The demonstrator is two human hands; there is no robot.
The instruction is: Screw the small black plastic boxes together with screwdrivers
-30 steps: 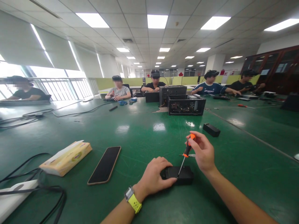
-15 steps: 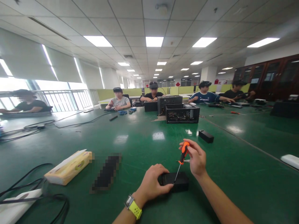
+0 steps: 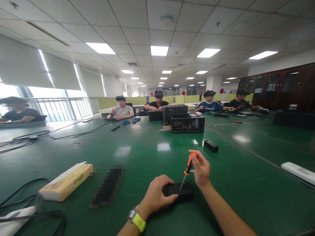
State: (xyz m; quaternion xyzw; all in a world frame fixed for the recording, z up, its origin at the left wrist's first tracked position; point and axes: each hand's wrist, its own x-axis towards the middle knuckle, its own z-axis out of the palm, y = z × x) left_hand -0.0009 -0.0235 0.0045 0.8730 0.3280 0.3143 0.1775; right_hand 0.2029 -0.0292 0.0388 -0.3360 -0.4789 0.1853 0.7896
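Observation:
A small black rectangular box (image 3: pixel 185 193) lies on the green table in front of me. My left hand (image 3: pixel 158 193) is closed around its left end, thumb along the near side and fingers over the far side. My right hand (image 3: pixel 202 168) grips an orange and black screwdriver (image 3: pixel 189 165) by its handle. The shaft slants down to the left, and its tip meets the box's near top edge close to my left thumb. Whether a screw sits under the tip is too small to tell. Behind the screwdriver lies a thin metal item, partly hidden.
A second black box (image 3: pixel 211 146) lies farther back on the right. Beyond it stand open computer cases (image 3: pixel 187 124). On the left are a tissue pack (image 3: pixel 66 182), a blurred dark object (image 3: pixel 108 186), a white power strip (image 3: pixel 17 218) and black cables. Several people sit around the table.
The whole view has shifted slightly, so everything appears a little lower and farther left. Both hands keep their holds, and the screwdriver tip stays on the box.

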